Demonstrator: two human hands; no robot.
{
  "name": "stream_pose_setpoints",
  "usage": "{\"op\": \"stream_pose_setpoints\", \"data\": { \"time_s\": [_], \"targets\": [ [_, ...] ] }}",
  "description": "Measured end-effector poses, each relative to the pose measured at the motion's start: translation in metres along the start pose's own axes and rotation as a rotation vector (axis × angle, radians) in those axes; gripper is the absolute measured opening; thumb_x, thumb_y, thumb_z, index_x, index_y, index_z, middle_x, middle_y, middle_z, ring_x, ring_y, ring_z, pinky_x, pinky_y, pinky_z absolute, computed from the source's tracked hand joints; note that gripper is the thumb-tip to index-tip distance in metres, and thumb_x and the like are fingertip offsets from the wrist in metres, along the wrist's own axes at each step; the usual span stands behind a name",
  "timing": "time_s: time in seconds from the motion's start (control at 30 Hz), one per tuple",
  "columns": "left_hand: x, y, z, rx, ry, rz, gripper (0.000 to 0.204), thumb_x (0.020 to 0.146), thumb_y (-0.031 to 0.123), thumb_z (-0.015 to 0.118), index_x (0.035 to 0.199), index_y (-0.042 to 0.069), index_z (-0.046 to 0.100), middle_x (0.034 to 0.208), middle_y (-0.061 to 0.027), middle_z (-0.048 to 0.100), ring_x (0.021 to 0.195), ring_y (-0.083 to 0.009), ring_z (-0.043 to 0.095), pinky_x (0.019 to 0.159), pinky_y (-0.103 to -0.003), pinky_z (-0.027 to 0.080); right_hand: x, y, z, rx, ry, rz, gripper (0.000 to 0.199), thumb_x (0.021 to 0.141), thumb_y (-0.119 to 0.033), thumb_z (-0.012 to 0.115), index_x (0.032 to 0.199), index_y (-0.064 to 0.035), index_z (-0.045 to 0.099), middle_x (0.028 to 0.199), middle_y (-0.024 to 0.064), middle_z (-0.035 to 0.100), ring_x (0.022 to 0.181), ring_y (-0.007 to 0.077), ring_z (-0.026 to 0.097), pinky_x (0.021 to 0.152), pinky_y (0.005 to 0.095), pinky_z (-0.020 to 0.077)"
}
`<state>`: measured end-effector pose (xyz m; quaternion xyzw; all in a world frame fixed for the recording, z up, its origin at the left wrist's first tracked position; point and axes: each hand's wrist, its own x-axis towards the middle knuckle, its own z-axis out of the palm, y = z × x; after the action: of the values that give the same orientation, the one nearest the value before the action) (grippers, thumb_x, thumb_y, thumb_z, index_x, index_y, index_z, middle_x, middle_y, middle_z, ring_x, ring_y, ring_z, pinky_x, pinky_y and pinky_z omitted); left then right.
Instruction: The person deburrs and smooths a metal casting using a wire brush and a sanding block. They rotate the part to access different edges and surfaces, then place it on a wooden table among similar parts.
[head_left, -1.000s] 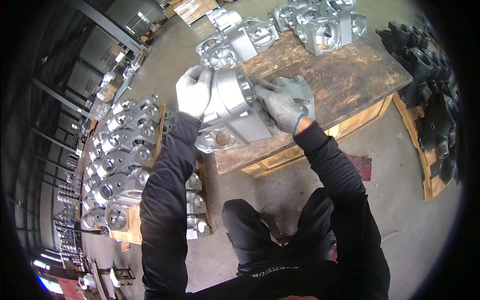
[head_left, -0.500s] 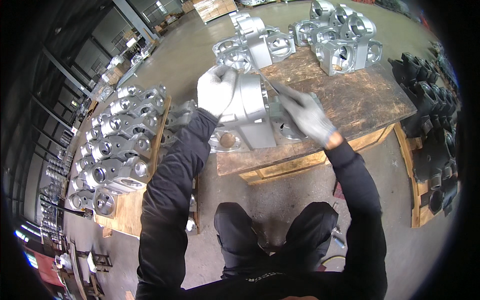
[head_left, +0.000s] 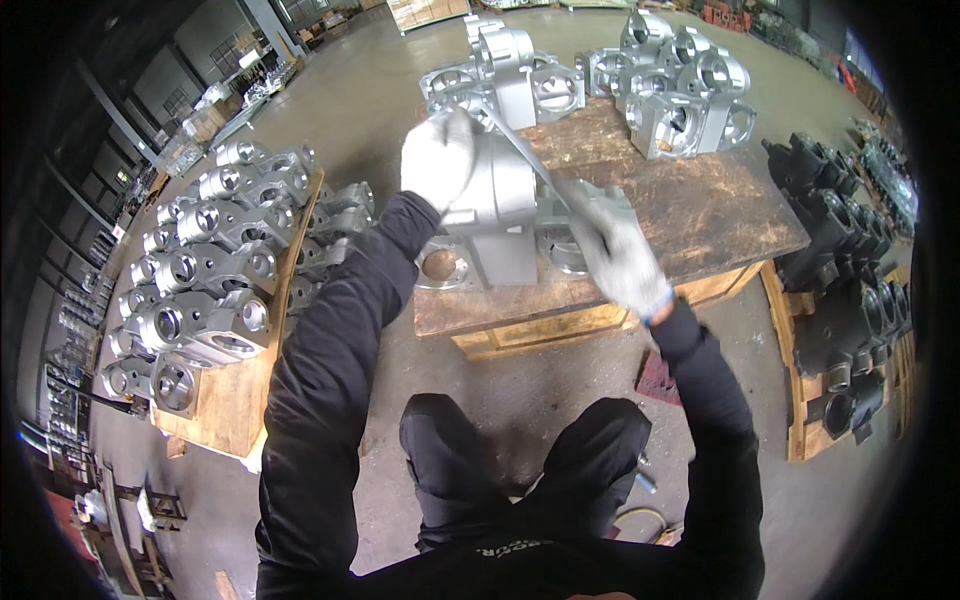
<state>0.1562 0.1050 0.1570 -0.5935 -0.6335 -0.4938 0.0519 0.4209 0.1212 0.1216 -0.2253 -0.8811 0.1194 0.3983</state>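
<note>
A large silver metal casting (head_left: 503, 190) with round openings stands on the near part of the wooden tabletop. My left hand (head_left: 438, 160), in a white glove, is against its upper left side, fingers curled over the edge; the fingertips are partly hidden. My right hand (head_left: 622, 258), also gloved, is closed around the near end of a long, thin flat metal file (head_left: 525, 150). The file slants up and left across the casting's right side, its far end close to my left hand. Whether it touches the casting I cannot tell.
More silver castings stand at the table's (head_left: 700, 210) back left (head_left: 510, 80) and back right (head_left: 680, 90). To the left, a pallet (head_left: 225, 410) bears rows of silver castings. Black castings (head_left: 840, 260) fill a pallet at the right. A dark red piece (head_left: 658, 380) lies on the floor.
My right hand has moved right and nearer to me with the file, and more of the blade shows. My left hand stays at the casting. The whole view has shifted slightly.
</note>
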Motion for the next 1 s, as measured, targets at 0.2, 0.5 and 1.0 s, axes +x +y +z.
{"op": "stream_pose_setpoints", "data": {
  "time_s": [0.2,0.5,1.0],
  "targets": [
    [-0.002,0.004,0.000,-0.056,-0.001,-0.013,0.043,0.105,0.035,0.048,0.101,0.001,0.074,0.098,-0.0281,0.072,0.100,-0.0468,0.069,0.089,-0.049,0.053,-0.020,-0.006,0.015,0.249,-0.101,0.410,0.046,0.105,-0.010,0.054,0.150,-0.0122,0.057,0.129,0.0213,0.071,0.134,0.0319,0.061,0.121,0.0491,0.0353],
    [-0.002,0.006,0.001,0.024,0.025,0.074,0.041,0.104,0.034,0.048,0.099,0.002,0.074,0.098,-0.0258,0.073,0.099,-0.0452,0.069,0.088,-0.049,0.053,-0.042,-0.038,0.064,0.668,0.310,0.263,0.049,0.105,-0.005,0.054,0.153,0.0018,0.049,0.134,0.0262,0.067,0.126,0.0255,0.066,0.107,0.0326,0.0494],
    [-0.005,0.011,0.003,0.043,0.103,0.069,0.042,0.103,0.034,0.048,0.097,0.003,0.075,0.093,-0.0258,0.073,0.094,-0.0455,0.071,0.087,-0.050,0.054,-0.049,-0.089,0.124,0.539,0.596,0.350,0.051,0.110,-0.011,0.046,0.158,0.0019,0.041,0.119,0.0192,0.061,0.103,0.0178,0.054,0.091,0.0319,0.0461]
  ]
}}
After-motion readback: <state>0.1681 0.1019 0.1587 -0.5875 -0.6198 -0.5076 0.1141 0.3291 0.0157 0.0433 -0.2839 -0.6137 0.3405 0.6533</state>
